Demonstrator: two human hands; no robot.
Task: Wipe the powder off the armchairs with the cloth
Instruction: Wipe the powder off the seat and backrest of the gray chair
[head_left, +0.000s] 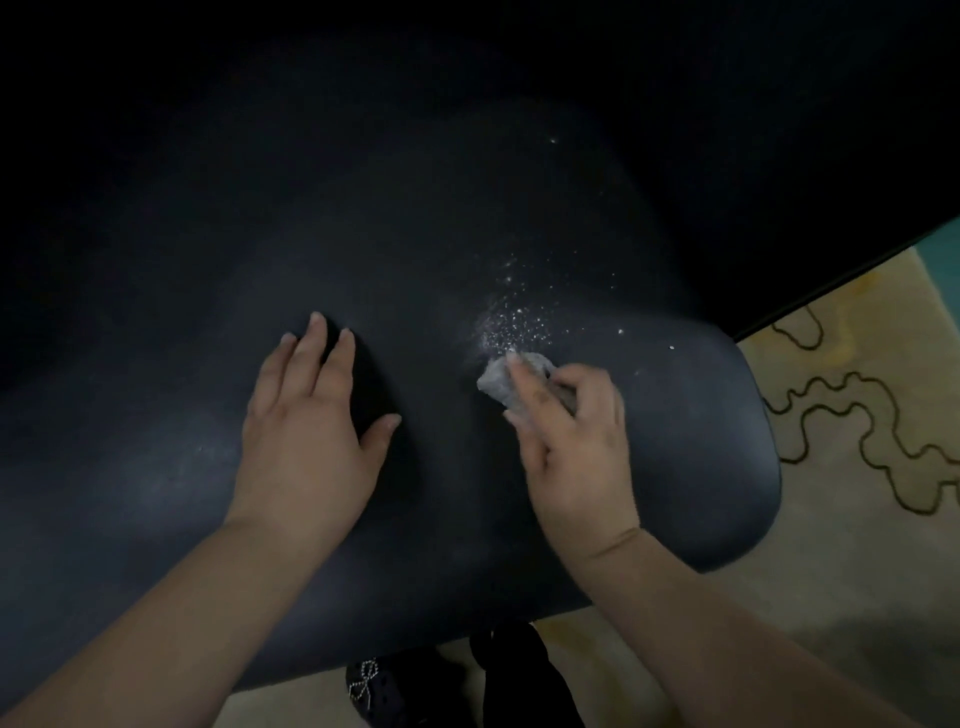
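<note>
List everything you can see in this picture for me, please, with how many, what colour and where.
armchair: one, dark navy, fills most of the view
powder: one scattered patch, white, on the seat just beyond the cloth
cloth: one, grey, crumpled on the seat under the right hand
rug: one, cream with dark wavy lines, on the floor at right
shoe: one, black with a sparkly bow, bottom edge below the seat
left hand: flat and open on the seat
right hand: closed on the cloth

floor: pale rug (810, 545) with dark wavy outlines, right of the hands | teal strip (943, 241) beyond it | light: dim
</note>
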